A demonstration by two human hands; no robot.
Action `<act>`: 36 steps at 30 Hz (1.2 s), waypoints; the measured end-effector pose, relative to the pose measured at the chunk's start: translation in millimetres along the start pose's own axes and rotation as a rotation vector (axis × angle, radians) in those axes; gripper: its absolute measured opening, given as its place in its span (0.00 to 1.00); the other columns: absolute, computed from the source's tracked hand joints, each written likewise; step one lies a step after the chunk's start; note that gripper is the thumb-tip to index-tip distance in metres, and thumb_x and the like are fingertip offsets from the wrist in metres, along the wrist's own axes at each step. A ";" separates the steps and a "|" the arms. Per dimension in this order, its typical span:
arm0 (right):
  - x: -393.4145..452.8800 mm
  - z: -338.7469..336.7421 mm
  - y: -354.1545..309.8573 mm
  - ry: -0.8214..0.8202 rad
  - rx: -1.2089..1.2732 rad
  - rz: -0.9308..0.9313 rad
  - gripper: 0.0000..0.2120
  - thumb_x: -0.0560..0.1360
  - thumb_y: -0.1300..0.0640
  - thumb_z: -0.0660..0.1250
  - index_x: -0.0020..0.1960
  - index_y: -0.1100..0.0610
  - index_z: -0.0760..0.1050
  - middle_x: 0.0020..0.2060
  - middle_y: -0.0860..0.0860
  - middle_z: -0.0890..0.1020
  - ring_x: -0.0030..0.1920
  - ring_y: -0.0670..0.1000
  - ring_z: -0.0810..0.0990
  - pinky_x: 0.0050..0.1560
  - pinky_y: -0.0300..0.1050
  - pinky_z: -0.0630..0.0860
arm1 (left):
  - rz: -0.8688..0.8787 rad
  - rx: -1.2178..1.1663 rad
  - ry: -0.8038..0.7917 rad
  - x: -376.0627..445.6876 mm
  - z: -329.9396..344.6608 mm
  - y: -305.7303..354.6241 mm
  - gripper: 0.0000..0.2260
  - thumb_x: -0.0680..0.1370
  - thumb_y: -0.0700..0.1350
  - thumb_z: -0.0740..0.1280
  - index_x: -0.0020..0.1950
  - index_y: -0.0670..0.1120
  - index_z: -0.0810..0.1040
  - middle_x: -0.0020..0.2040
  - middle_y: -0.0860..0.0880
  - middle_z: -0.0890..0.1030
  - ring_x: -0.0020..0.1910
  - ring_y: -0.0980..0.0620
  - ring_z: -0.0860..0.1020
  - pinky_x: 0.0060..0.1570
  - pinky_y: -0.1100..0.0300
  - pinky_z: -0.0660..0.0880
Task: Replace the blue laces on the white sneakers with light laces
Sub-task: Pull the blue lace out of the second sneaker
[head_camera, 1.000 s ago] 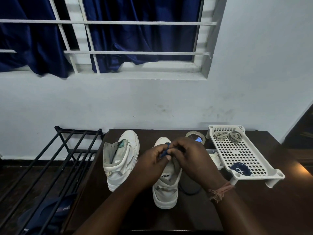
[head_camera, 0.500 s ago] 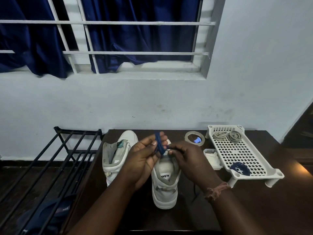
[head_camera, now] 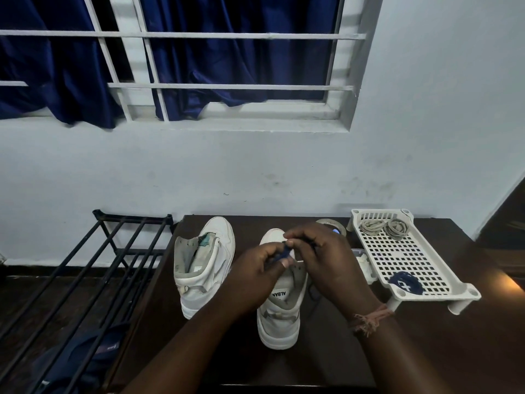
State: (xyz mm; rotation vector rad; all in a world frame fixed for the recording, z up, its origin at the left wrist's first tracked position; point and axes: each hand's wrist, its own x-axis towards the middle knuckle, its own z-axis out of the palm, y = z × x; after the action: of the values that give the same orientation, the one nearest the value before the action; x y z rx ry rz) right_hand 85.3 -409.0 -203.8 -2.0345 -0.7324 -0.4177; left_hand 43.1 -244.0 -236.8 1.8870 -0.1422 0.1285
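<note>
A blue lace [head_camera: 285,250] is pinched by the curled fingers of the left hand [head_camera: 257,275] and right hand [head_camera: 326,260], over the right white sneaker [head_camera: 279,314]. Light laces [head_camera: 383,227] are kept in the white tray [head_camera: 460,291].

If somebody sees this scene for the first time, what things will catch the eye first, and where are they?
First, the two hands meeting at the centre: the left hand and the right hand both pinch a blue lace above the right white sneaker. Beside it, to the left, the other sneaker stands on the dark table. At the right, a white perforated tray holds light laces at its far end and a blue bundle at its near end.
</note>
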 end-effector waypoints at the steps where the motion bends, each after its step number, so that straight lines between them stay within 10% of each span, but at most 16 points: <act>1: 0.5 -1.4 1.4 0.026 0.026 0.036 0.08 0.75 0.64 0.70 0.48 0.53 0.84 0.43 0.42 0.84 0.47 0.41 0.81 0.48 0.37 0.76 | -0.016 -0.030 -0.027 -0.8 1.2 0.9 0.09 0.78 0.46 0.67 0.54 0.49 0.84 0.48 0.49 0.86 0.51 0.51 0.84 0.59 0.47 0.79; 6: -1.9 -2.9 14.9 0.100 0.070 0.174 0.08 0.76 0.61 0.71 0.50 0.51 0.85 0.44 0.41 0.84 0.48 0.42 0.82 0.51 0.43 0.78 | -0.040 -0.401 -0.032 -0.9 -0.9 3.9 0.12 0.78 0.41 0.65 0.59 0.40 0.83 0.46 0.45 0.85 0.45 0.52 0.81 0.50 0.60 0.77; 13: -10.3 17.1 9.4 -0.256 -0.029 0.094 0.07 0.76 0.60 0.69 0.50 0.53 0.85 0.44 0.46 0.85 0.46 0.44 0.80 0.49 0.42 0.75 | -0.096 -1.052 0.070 2.3 -8.5 18.7 0.15 0.80 0.34 0.61 0.66 0.35 0.76 0.57 0.40 0.84 0.53 0.48 0.84 0.57 0.58 0.81; 18: -11.5 23.0 0.4 -0.242 -0.149 -0.051 0.07 0.77 0.60 0.66 0.50 0.54 0.82 0.45 0.47 0.83 0.47 0.46 0.79 0.50 0.43 0.75 | -0.115 -0.727 0.259 8.1 -8.4 2.1 0.15 0.84 0.32 0.58 0.65 0.44 0.77 0.65 0.46 0.82 0.67 0.49 0.79 0.65 0.53 0.76; 26: 0.1 2.8 -1.6 0.061 -0.179 -0.144 0.08 0.75 0.65 0.70 0.50 0.55 0.83 0.44 0.47 0.83 0.47 0.44 0.79 0.51 0.33 0.71 | -0.024 -0.115 0.053 1.7 -2.1 0.9 0.10 0.83 0.36 0.63 0.55 0.43 0.83 0.47 0.50 0.86 0.49 0.55 0.83 0.55 0.59 0.78; 36: -6.6 5.1 14.3 -0.037 -0.046 0.050 0.11 0.77 0.64 0.67 0.52 0.51 0.84 0.44 0.44 0.84 0.47 0.41 0.80 0.50 0.36 0.74 | -0.079 -0.793 -0.095 -1.5 -4.7 12.1 0.14 0.82 0.40 0.64 0.63 0.32 0.78 0.49 0.39 0.82 0.47 0.49 0.81 0.51 0.59 0.79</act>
State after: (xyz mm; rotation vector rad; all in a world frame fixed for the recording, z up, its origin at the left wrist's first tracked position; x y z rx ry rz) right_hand 89.5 -412.9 -219.3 -2.1042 -0.6989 -0.3722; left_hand 39.5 -243.2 -224.2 1.1046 -0.1539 -0.0689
